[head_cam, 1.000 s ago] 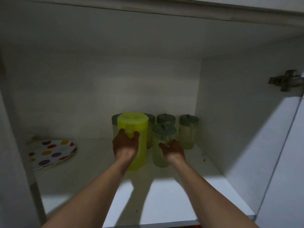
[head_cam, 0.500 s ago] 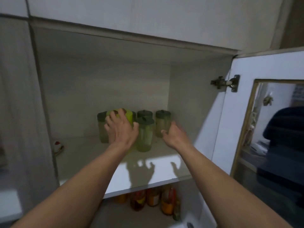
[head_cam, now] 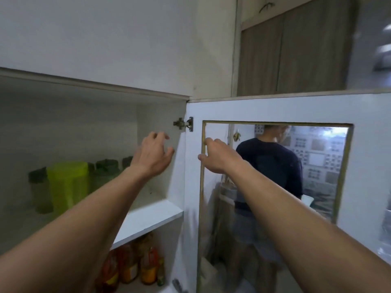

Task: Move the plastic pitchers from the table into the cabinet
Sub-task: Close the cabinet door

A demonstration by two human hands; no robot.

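Note:
A bright yellow-green plastic pitcher (head_cam: 67, 185) stands upright on the upper cabinet shelf (head_cam: 148, 218), at the left. Several pale green pitchers with dark lids (head_cam: 103, 172) stand around and behind it. My left hand (head_cam: 153, 155) hovers in front of the cabinet's right inner wall, fingers spread and curled, holding nothing. My right hand (head_cam: 215, 158) is in front of the open cabinet door (head_cam: 192, 187), by the left edge of its glass panel, fingers loosely bent and empty. I cannot tell whether it touches the frame.
The door hangs open to the right on a metal hinge (head_cam: 184, 123). Its glass pane (head_cam: 275, 187) shows a person in a dark shirt. Several bottles of orange liquid (head_cam: 131, 267) stand on the lower shelf. Wooden upper cupboards (head_cam: 296, 49) are at the top right.
Both hands have let go of the pitchers and drawn back out of the cabinet to the right. My view has swung right, towards the open door.

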